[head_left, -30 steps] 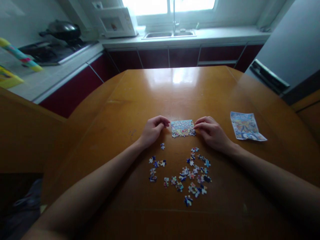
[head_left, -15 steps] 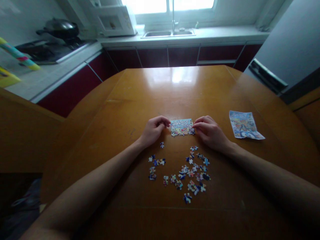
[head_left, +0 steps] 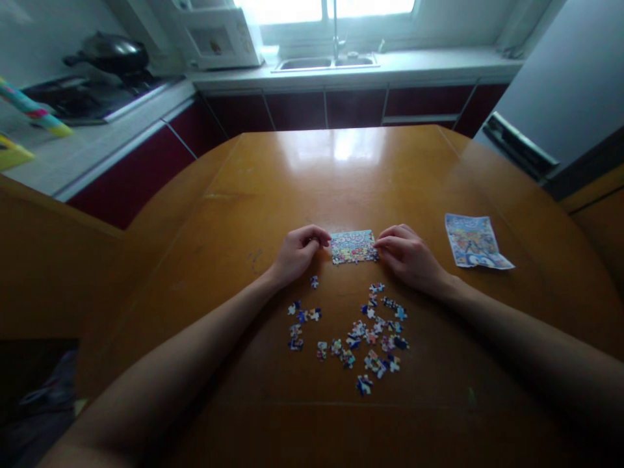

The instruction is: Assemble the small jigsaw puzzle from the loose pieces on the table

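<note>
A partly joined jigsaw puzzle (head_left: 355,247) lies flat on the wooden table, its top and sides straight and its lower edge knobbly. At its left edge is my left hand (head_left: 301,250), fingers curled closed and the tips against the puzzle's side. My right hand (head_left: 403,253) is closed at the opposite edge, thumb and forefinger pinched at the border. Between them the two hands hold the joined section. Loose jigsaw pieces (head_left: 371,337) are scattered nearer to me, and a single piece (head_left: 314,282) lies just below my left hand.
A creased picture sheet (head_left: 476,242) rests to the right of my right hand. The table (head_left: 292,188) has a rounded outline. Beyond it stand a counter with a sink (head_left: 326,63), a microwave (head_left: 219,39), a stove with a dark pan (head_left: 110,53), and a fridge (head_left: 565,84).
The whole view has shifted very slightly. Both hands stay at the puzzle's two sides, and the loose pieces and the sheet keep their places.
</note>
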A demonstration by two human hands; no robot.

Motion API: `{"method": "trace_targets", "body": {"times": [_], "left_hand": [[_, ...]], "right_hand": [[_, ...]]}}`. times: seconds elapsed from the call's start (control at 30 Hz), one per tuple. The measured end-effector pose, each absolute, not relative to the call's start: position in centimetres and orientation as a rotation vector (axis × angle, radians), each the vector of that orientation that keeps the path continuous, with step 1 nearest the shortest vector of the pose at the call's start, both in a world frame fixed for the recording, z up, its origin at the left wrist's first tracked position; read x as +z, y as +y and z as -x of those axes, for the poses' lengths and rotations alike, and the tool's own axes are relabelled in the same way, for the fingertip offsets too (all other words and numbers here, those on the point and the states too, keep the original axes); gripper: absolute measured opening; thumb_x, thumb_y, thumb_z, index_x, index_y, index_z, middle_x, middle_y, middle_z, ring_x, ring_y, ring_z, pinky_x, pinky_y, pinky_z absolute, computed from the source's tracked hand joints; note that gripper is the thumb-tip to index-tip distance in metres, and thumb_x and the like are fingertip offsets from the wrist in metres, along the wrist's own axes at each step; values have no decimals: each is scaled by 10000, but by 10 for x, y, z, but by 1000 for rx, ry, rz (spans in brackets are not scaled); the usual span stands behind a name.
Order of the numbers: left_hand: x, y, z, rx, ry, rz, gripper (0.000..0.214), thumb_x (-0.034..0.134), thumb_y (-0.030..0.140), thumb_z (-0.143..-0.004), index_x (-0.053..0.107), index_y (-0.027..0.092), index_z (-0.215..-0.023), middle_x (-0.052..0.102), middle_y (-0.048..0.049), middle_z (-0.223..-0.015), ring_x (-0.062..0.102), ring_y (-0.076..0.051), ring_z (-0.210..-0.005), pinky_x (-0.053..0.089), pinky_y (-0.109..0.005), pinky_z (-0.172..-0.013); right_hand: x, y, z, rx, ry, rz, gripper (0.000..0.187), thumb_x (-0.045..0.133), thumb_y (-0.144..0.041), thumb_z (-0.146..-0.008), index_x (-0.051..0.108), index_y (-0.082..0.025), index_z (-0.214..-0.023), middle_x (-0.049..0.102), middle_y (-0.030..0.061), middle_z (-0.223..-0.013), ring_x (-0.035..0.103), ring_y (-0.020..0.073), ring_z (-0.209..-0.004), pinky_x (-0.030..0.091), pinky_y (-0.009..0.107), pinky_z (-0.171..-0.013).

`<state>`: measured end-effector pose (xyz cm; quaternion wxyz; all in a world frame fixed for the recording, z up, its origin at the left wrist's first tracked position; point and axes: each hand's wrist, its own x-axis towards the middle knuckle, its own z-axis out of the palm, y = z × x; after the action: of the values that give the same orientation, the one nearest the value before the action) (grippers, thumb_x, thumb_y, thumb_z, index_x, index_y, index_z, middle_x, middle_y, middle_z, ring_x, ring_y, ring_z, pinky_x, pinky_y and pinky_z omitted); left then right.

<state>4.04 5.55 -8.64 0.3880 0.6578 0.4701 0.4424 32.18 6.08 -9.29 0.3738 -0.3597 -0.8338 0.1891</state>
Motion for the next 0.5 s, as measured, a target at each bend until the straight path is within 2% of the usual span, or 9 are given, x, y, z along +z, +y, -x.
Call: {"method": "trace_targets", "body": {"times": [0.33,0.5], "left_hand": [[-86,55,-40,1132,1196,-1677,245,503,71,-764,705,178,-851,692,-35,-791,631,-150,-756,495,-289,-739],[-86,55,-40,1129,1198,-1680,232,509,81,-771,704,167,-863,691,-34,-792,630,-150,-760,497,-289,-751]], "right_hand": [[-93,62,-322,476,-2138,917,165,595,-160,-896,727,-252,-932,667,68,-949,590,243,-946,512,435,-832],[-72,24,-303,460,-2178,926,160,579,-155,-915,701,-235,-981,670,80,-979,575,241,-955,490,425,-845]]}}
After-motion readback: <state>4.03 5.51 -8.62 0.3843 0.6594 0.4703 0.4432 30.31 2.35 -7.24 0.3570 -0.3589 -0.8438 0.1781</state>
